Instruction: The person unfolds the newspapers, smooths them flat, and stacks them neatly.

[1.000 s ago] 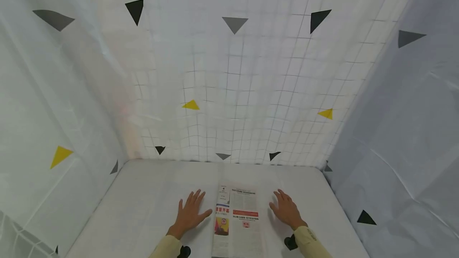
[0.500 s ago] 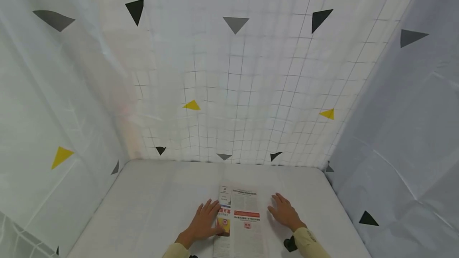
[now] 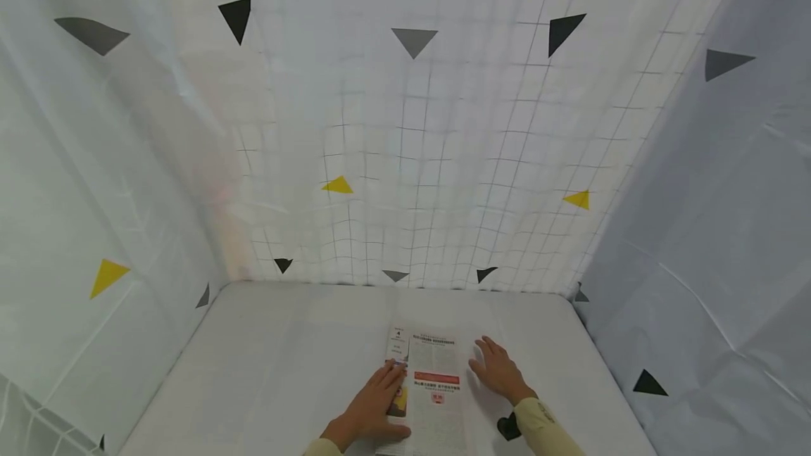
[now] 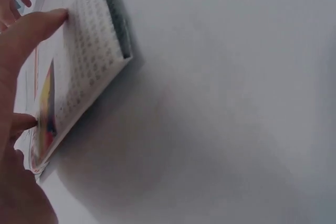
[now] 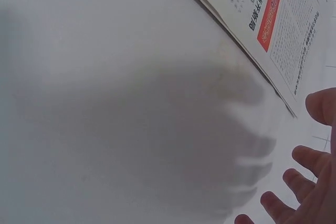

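A folded newspaper [image 3: 437, 421] with red headlines and a small colour picture lies flat on the white table. Over its left part rests my left hand [image 3: 375, 403], fingers extended, thumb pointing toward the middle of the page. In the left wrist view the thumb and a fingertip touch the top sheet of the newspaper [image 4: 84, 51], whose folded layers show along the near edge. My right hand [image 3: 500, 371] is held just right of the paper, fingers spread and holding nothing. In the right wrist view its fingers [image 5: 310, 158] are apart from the newspaper's edge [image 5: 247, 51], casting a shadow on the table.
The white table [image 3: 285, 343] reaches back to a hanging white sheet [image 3: 405, 160] with grid lines and black, grey and yellow triangles. Pale sheeting [image 3: 716, 245] also closes off the right side, and more [image 3: 76, 181] hangs at the left.
My left hand has moved right from beside the newspaper onto its left part, covering some of the picture. The right hand has shifted slightly leftward.
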{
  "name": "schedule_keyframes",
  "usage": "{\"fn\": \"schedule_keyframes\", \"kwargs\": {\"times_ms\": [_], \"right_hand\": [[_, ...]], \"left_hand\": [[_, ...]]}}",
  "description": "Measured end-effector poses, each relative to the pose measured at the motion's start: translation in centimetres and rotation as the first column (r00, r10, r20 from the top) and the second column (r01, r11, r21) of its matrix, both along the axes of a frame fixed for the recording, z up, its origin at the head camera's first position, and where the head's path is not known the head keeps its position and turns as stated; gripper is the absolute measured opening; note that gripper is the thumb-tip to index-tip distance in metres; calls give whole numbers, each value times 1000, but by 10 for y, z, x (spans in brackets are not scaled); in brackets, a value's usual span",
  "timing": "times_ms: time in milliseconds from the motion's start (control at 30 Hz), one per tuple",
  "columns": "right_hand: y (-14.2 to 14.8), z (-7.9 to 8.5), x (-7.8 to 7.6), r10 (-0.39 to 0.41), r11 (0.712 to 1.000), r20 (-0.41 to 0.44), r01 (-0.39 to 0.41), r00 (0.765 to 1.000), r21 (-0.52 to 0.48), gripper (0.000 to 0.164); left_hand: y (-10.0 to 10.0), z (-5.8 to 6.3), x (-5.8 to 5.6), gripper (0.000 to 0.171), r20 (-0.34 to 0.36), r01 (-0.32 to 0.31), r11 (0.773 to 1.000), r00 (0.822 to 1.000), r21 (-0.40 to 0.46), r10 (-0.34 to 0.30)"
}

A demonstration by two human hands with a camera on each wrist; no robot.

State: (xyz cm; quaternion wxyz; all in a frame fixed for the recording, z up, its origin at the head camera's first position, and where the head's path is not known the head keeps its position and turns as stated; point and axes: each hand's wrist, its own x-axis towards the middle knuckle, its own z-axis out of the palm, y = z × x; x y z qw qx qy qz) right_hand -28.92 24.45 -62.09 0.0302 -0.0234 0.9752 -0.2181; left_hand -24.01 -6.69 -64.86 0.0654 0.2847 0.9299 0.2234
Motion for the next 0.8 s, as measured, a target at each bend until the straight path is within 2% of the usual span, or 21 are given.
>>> {"fn": "schedule_keyframes", "kwargs": {"times_ms": [167,300,400,667,800], "right_hand": [[0,-5,1,-20,1000,26,20,999,-4,57],[1,-4,1,-25,1000,25,25,999,-4,57],[1,-4,1,-21,1000,24,21,1000,-10,57],[3,-8,3,-24,1000,15,24,1000,0,56],[3,-9,2,-21,1000,13,21,1000,1,56]], "left_hand": [[1,2,5,90,-21,75,997,997,-33,-76],[4,2,7,83,8,108,993,994,-40,-108],[5,3,8,86,11,114,992,993,-55,-113],[5,2,16,101,-51,178,981,982,-76,-182],[5,3,18,102,-120,185,976,973,-114,-198]]}}
